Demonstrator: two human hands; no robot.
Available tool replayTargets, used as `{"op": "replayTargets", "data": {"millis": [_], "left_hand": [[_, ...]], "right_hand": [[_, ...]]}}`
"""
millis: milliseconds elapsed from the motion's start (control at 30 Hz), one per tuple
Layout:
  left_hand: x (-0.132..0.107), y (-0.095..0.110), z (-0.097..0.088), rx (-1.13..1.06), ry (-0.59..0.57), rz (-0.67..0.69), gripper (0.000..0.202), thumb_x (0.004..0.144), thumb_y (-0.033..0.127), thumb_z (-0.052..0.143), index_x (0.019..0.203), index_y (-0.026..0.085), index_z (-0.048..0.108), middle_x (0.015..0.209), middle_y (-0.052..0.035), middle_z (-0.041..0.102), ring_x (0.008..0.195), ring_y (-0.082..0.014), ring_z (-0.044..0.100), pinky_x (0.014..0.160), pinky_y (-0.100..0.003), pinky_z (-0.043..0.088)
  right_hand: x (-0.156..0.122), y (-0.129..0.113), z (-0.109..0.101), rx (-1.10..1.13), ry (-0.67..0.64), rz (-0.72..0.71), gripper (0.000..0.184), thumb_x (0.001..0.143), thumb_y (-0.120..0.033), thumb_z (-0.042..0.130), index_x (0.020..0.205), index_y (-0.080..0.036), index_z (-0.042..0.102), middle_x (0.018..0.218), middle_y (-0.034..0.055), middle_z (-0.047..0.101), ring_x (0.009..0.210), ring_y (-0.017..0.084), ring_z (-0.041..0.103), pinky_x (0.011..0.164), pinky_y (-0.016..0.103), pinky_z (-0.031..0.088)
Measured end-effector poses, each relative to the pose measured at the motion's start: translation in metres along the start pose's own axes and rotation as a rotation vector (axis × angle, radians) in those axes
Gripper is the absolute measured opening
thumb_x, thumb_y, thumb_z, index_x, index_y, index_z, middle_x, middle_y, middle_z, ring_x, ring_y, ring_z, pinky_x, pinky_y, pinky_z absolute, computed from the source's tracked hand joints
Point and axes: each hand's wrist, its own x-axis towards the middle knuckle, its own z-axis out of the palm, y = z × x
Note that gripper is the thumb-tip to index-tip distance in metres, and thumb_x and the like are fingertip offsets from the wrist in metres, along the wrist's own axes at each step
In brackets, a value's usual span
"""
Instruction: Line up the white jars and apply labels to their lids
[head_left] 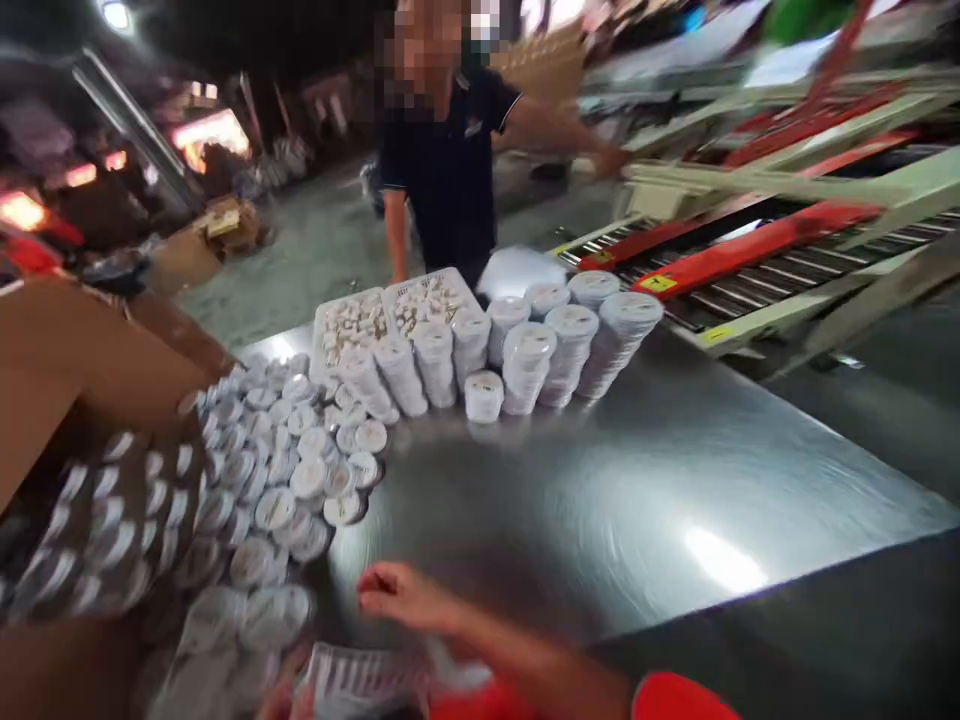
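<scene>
At the bottom edge, my left hand [283, 690] is partly cut off and blurred, its fingers at the left end of a white slatted plastic basket [367, 682]. Just above the basket, over the near edge of the metal table [510, 520], my right hand [401, 595] is loosely curled. A gap shows between thumb and fingers, with nothing visible in them. Left of both hands lies a loose heap of round white spool-like discs [274, 508]. More discs are stacked in upright columns [529, 365] along the table's far side, beside one short stack [484, 396].
Two white baskets [450, 278] of small pale pieces stand behind the stacks. An open cardboard box [105, 350] holding more discs borders the table's left side. A co-worker in a dark shirt [450, 180] stands beyond the table. A roller conveyor [750, 290] runs at the right.
</scene>
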Motion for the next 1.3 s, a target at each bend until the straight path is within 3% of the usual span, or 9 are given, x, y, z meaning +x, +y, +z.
{"op": "replayTargets", "data": {"millis": [100,267,400,533,700,933,1100,1233,1300], "left_hand": [[-0.024,-0.019,-0.030,-0.030,-0.023,-0.018,0.025,0.063,0.048,0.078,0.065,0.023,0.071,0.092,-0.0085,0.077,0.098,-0.0315,0.069,0.082,-0.043,0.055],[-0.018,-0.018,-0.045,-0.115,-0.146,0.138,0.031,0.072,0.043,0.073,0.057,0.019,0.061,0.095,-0.0102,0.075,0.089,-0.0227,0.067,0.076,-0.031,0.053],[-0.016,-0.027,-0.054,-0.049,-0.184,0.099,0.023,0.074,0.042,0.071,0.080,0.020,0.071,0.088,-0.0073,0.074,0.081,-0.0209,0.066,0.074,-0.031,0.051],[-0.026,-0.038,-0.062,-0.057,-0.118,-0.032,0.045,0.072,0.044,0.074,0.108,0.020,0.065,0.076,-0.0022,0.069,0.069,-0.0196,0.063,0.067,-0.032,0.050],[-0.040,-0.033,-0.054,-0.412,-0.301,-0.221,0.058,0.074,0.047,0.072,0.122,0.020,0.054,0.088,-0.0050,0.072,0.085,-0.0198,0.068,0.080,-0.033,0.054],[-0.049,-0.029,-0.037,-0.580,-0.258,-0.290,0.062,0.067,0.037,0.080,0.120,0.020,0.053,0.077,0.0025,0.065,0.075,-0.0140,0.063,0.073,-0.027,0.053],[-0.046,-0.033,-0.043,-0.802,-0.289,-0.384,0.064,0.064,0.031,0.083,0.120,0.022,0.054,0.082,0.0036,0.064,0.072,-0.0112,0.063,0.069,-0.025,0.051],[-0.046,-0.039,-0.046,-0.812,-0.398,-0.411,0.052,0.065,0.032,0.083,0.111,0.020,0.062,0.078,0.0026,0.065,0.073,-0.0113,0.062,0.070,-0.024,0.049],[-0.047,-0.041,-0.045,-0.787,-0.387,-0.383,0.046,0.066,0.034,0.083,0.107,0.020,0.065,0.075,0.0032,0.063,0.071,-0.0104,0.061,0.069,-0.023,0.049]], "right_hand": [[-0.018,-0.035,0.043,-0.038,-0.204,0.013,0.029,0.077,-0.045,0.072,0.085,-0.018,0.063,0.071,-0.0040,0.057,0.065,0.010,0.048,0.061,0.023,0.038],[-0.027,-0.054,0.060,-0.239,-0.044,-0.088,0.025,0.078,-0.040,0.068,0.072,-0.017,0.063,0.069,-0.0024,0.055,0.066,0.011,0.047,0.061,0.023,0.035],[-0.038,-0.047,0.076,-0.305,0.109,-0.088,0.022,0.079,-0.039,0.066,0.071,-0.018,0.064,0.070,-0.0012,0.059,0.066,0.012,0.053,0.061,0.024,0.041],[-0.042,-0.040,0.093,-0.197,0.139,0.013,0.024,0.081,-0.044,0.065,0.080,-0.020,0.062,0.069,-0.0023,0.061,0.063,0.013,0.056,0.061,0.025,0.047],[-0.052,-0.038,0.107,-0.277,0.203,0.015,0.019,0.085,-0.039,0.061,0.085,-0.020,0.063,0.075,-0.0010,0.064,0.066,0.012,0.057,0.063,0.024,0.048],[-0.070,-0.023,0.119,-0.621,0.458,-0.102,0.016,0.087,-0.030,0.059,0.075,-0.020,0.060,0.098,0.0060,0.064,0.078,0.015,0.059,0.066,0.027,0.048],[-0.083,-0.002,0.124,-0.563,0.379,-0.062,0.013,0.087,-0.025,0.059,0.076,-0.019,0.060,0.124,0.0099,0.063,0.096,0.018,0.064,0.072,0.028,0.051],[-0.089,0.011,0.127,-0.535,0.368,-0.097,0.006,0.084,-0.018,0.059,0.080,-0.019,0.064,0.125,0.0103,0.063,0.106,0.021,0.063,0.077,0.030,0.053],[-0.093,0.008,0.128,-0.590,0.346,-0.088,0.006,0.084,-0.020,0.060,0.082,-0.020,0.066,0.116,0.0088,0.066,0.099,0.021,0.064,0.077,0.032,0.053]]}}
